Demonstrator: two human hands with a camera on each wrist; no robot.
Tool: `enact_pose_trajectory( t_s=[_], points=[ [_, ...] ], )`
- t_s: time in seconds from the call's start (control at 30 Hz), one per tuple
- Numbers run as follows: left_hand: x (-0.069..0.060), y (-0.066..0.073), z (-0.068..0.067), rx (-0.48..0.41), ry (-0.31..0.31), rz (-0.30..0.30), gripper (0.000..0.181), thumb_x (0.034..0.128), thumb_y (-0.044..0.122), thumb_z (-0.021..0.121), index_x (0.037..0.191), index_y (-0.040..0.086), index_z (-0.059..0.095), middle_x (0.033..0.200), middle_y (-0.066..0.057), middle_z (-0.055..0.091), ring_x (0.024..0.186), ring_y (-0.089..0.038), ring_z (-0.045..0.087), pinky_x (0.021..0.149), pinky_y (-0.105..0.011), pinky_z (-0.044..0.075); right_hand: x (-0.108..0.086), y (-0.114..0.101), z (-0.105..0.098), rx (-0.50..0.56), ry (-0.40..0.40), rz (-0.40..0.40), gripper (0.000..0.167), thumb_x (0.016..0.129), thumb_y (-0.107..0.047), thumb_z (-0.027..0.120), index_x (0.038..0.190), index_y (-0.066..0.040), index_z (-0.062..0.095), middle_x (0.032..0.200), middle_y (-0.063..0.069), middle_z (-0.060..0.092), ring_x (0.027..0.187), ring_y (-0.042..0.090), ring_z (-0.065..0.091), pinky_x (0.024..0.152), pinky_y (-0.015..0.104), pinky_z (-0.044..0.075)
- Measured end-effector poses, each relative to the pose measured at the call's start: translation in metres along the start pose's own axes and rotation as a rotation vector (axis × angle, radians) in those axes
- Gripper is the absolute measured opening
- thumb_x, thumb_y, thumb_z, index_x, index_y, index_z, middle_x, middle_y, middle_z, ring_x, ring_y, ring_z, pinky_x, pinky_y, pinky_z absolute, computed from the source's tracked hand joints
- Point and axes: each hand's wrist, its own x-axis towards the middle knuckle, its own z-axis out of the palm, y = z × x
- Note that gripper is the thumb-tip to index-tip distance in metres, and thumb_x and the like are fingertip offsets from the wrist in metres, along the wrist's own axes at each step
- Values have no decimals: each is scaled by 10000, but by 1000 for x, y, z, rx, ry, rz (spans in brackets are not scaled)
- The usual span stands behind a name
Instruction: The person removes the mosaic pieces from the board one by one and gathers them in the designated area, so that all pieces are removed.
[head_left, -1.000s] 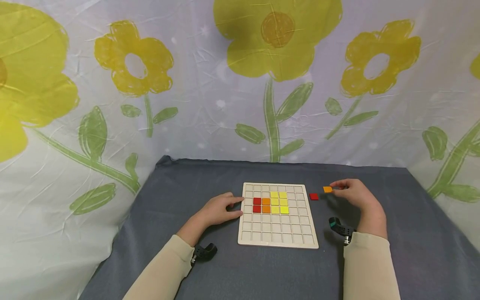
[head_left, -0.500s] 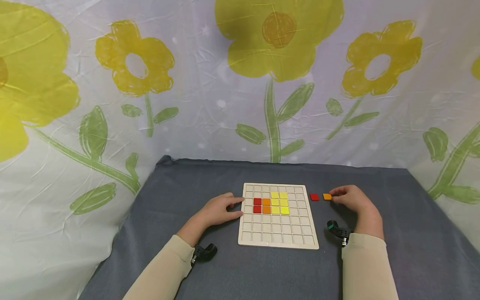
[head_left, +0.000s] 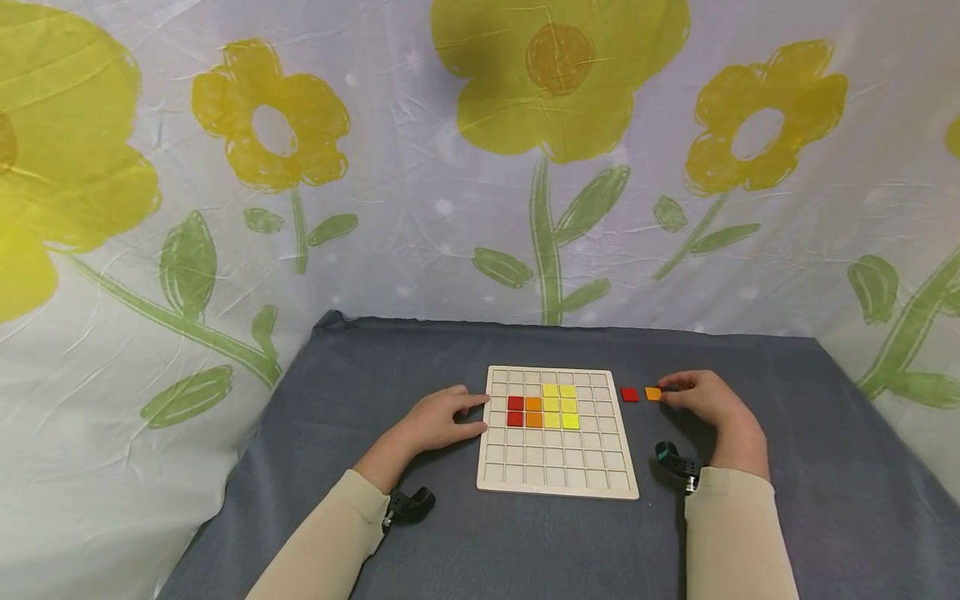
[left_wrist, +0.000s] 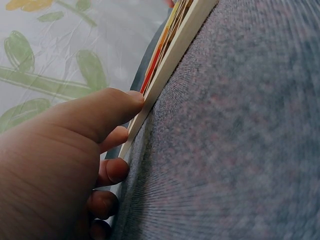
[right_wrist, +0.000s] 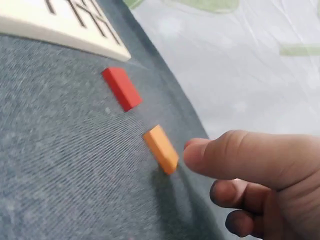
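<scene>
A pale wooden grid board lies on the dark cloth, bearing red, orange and yellow square tiles in its upper middle. My left hand rests at the board's left edge, its thumb and a finger touching the rim; in the left wrist view the thumb meets that edge. Right of the board lie a loose red tile and a loose orange tile. My right hand is just right of the orange tile. In the right wrist view, the thumb appears slightly apart from that tile; the index finger is hidden.
Dark grey cloth covers the table. A white curtain printed with yellow flowers rises behind and at both sides. Black devices are strapped at both wrists, below the sleeves' cuffs.
My right hand has lowered the orange tile onto the cloth beside the red one, and the tile has shifted slightly left. The left hand stays at the board's edge.
</scene>
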Motion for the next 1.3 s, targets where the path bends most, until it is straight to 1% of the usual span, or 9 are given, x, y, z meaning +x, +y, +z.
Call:
enact_pose_trajectory(
  t_s=[0.13,0.27,0.4,0.5,0.63,0.77,0.97,1.13,1.3],
  points=[
    [-1,1,-2,-12,9,20,538,969,410,727,1453,203,620,815,47,463,650,-90,363,618,-277,310,-3,-9,-4,4,29,-13,418,995,-221,670,1330,27,648,1264,302,568,1040,403,543,904,581,454],
    [-2,2,-2,-13,15,33,531,973,408,723,1448,193,625,814,38,466,647,-88,351,620,-283,310,-7,-20,-9,2,60,-50,444,1010,-246,659,1364,20,628,1344,317,515,1143,449,506,957,623,430],
    [-2,2,-3,-10,10,27,530,975,411,720,1451,200,622,819,35,470,650,-90,358,623,-286,313,-9,-29,-12,17,92,-90,466,1015,-286,663,1381,0,627,1246,245,536,1060,388,503,863,537,451],
    [-2,2,-2,-7,2,17,538,974,415,720,1459,209,613,823,33,473,650,-91,361,622,-282,310,-11,-38,-13,32,111,-111,489,1015,-335,667,1392,-27,628,1136,169,530,966,321,481,793,466,415],
    [-2,2,-3,-2,0,16,538,972,411,722,1459,209,613,825,30,476,654,-90,366,626,-279,311,-12,-52,-14,52,127,-150,495,1017,-376,663,1396,-60,634,1061,129,536,896,282,485,770,441,405],
    [-2,3,-4,-9,1,19,532,974,403,722,1455,201,617,827,25,478,659,-93,373,631,-283,318,-11,-64,-12,86,132,-212,445,1022,-334,668,1381,-73,645,992,119,537,796,266,479,742,421,405],
    [-3,4,-4,-13,1,20,531,976,397,720,1457,197,615,828,22,476,660,-94,367,631,-284,313,-7,-78,-5,97,127,-279,440,1009,-338,691,1366,-83,662,973,105,539,678,242,418,677,387,392],
    [-3,3,-4,-14,3,21,533,976,401,719,1458,197,615,828,20,476,662,-96,367,632,-287,312,-4,-88,3,102,106,-322,426,1002,-300,707,1362,-76,669,982,98,551,649,241,405,674,398,390],
    [-2,2,-3,-15,7,24,534,977,407,716,1457,193,616,827,27,470,665,-96,368,632,-291,312,1,-96,13,115,94,-348,401,987,-260,729,1342,-78,685,973,86,553,657,225,384,694,400,377]
  ],
)
